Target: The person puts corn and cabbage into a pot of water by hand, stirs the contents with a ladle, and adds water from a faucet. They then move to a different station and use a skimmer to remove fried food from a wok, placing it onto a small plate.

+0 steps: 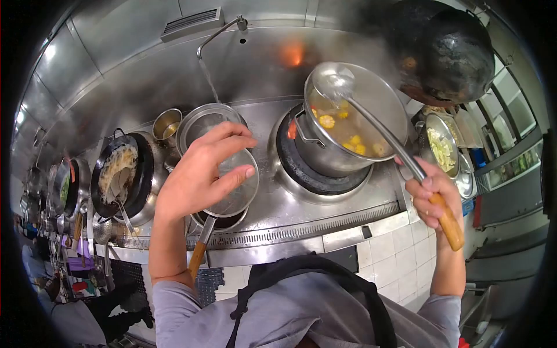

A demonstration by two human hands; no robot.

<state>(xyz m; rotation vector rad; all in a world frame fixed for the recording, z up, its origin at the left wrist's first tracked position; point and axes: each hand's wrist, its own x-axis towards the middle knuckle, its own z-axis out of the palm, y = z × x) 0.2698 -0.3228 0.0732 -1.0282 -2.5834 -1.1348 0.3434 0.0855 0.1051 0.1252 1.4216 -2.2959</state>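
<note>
Head view, right side first: what does the right hand (434, 198) have?

It is clenched round the wooden end of a long ladle (377, 129). The metal shaft slants up and away to the left, and the ladle's bowl sits over the far rim of a steel pot (325, 153).

Where is the pot?

On the round black burner (310, 174), near the middle of the steel range. It holds a pale liquid with yellow corn pieces (326, 121) floating in it. Steam blurs the wall behind it.

Is the ladle's bowl in the liquid?

No, it is raised above it, at about the level of the rim.

And the left hand (200, 174)?

Released, grasping nothing. The palm faces down and the fingers are spread and slightly curled. It is over a round strainer (235, 194) to the left of the pot, and the strainer's wooden handle points back towards the person. I cannot tell whether the fingertips touch the mesh or hang just above it.

What lies around them?

A metal bowl (200, 124) is just behind the strainer, with a small cup (166, 123) beside it. A wok (125, 174) of pale food is further left. A black wok (455, 55) is up at the right, and below it a dish of chopped vegetables (441, 148) stands near the right hand.
</note>
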